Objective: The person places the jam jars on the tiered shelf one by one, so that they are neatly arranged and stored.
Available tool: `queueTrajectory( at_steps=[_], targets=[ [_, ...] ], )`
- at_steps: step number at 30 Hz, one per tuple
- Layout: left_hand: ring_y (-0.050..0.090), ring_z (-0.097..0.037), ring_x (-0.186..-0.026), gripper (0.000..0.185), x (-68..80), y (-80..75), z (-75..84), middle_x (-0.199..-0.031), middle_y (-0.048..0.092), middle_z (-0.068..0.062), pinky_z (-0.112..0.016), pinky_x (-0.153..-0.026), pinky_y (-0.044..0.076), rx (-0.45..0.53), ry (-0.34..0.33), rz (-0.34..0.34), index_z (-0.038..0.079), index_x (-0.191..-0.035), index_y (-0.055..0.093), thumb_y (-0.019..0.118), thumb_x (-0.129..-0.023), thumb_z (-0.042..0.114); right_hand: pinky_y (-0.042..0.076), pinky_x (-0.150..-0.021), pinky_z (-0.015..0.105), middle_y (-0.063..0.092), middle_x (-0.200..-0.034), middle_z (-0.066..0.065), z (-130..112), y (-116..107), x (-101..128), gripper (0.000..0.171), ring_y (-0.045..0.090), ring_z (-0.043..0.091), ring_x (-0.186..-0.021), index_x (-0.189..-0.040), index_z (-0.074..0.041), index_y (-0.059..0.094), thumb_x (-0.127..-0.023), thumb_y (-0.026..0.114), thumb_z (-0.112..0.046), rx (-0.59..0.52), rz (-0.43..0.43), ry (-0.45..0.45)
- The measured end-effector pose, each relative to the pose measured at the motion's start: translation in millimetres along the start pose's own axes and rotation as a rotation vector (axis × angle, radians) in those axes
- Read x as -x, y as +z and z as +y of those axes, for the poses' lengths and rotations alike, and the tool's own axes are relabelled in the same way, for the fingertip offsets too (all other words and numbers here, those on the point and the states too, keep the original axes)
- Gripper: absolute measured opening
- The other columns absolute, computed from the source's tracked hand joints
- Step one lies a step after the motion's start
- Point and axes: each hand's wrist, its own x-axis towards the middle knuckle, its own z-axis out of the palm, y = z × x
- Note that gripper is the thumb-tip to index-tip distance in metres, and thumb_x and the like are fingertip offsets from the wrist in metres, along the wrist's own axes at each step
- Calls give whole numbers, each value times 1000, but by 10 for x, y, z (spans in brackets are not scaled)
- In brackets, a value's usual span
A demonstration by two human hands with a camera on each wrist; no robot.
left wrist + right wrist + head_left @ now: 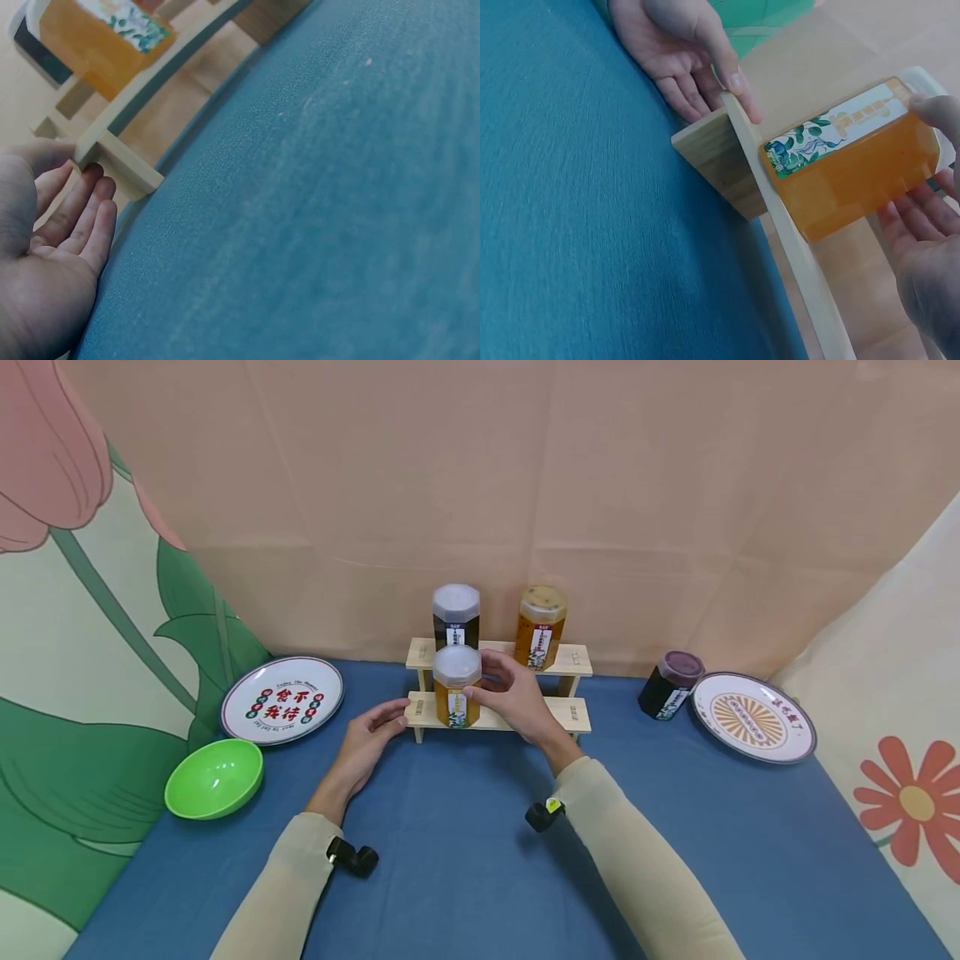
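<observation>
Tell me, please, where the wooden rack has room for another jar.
The lower step is bare right of the right hand; the top step's ends are free. Its left end is crowded: the amber jar and left hand.

The blue-covered desk (465, 877) carries a two-tier wooden shelf (572, 713), two printed plates (282, 699) (753, 717), a green bowl (214, 778) and a dark jar (670, 684).

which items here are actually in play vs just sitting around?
In play:
- orange hexagonal jar with white lid, in the right hand grip, on the lower step
- two-step pale wooden rack, left hand steadying its end

Lying about:
- dark jar, white lid
- amber jar, top step
- dark purple-lidded jar
- green plastic bowl
- two printed round plates
</observation>
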Motion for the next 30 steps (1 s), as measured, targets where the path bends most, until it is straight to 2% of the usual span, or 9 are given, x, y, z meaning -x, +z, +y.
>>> queueTrajectory(
  at_steps=[10,16,22,26,30],
  targets=[
    [61,-9,-118,41,0,16,10,-140,60,-10,-17,-97,54,5,-8,11,11,-142,61,65,-103,20,46,-118,46,58,-146,8,25,57,9,60,57,28,-136,-147,-13,54,-93,78,-13,-2,31,-12],
    [61,-8,-117,42,3,-1,-2,-142,60,-13,-19,-99,54,-6,11,10,10,-144,59,64,-103,20,46,-118,47,59,-146,8,33,79,17,58,57,28,-136,-146,-13,55,-93,78,-14,2,41,-19],
    [61,-7,-117,42,20,-12,-11,-143,59,-13,-19,-100,54,1,-3,10,10,-144,59,64,-103,20,46,-118,46,59,-147,6,18,88,41,58,57,27,-137,-146,-15,56,-93,78,-17,8,40,-25],
    [61,-7,-117,43,26,2,-13,-143,59,-13,-18,-99,54,-4,-11,5,11,-144,60,65,-103,22,45,-119,45,60,-147,9,-9,-9,94,56,56,28,-138,-145,-12,55,-94,77,-15,3,28,-33],
    [62,-8,-118,42,17,19,-4,-143,60,-12,-17,-98,54,-3,-3,4,11,-143,60,65,-103,22,43,-120,46,58,-148,15,-85,-221,187,55,55,29,-139,-146,-7,54,-96,75,-13,17,4,-42]
  ],
)
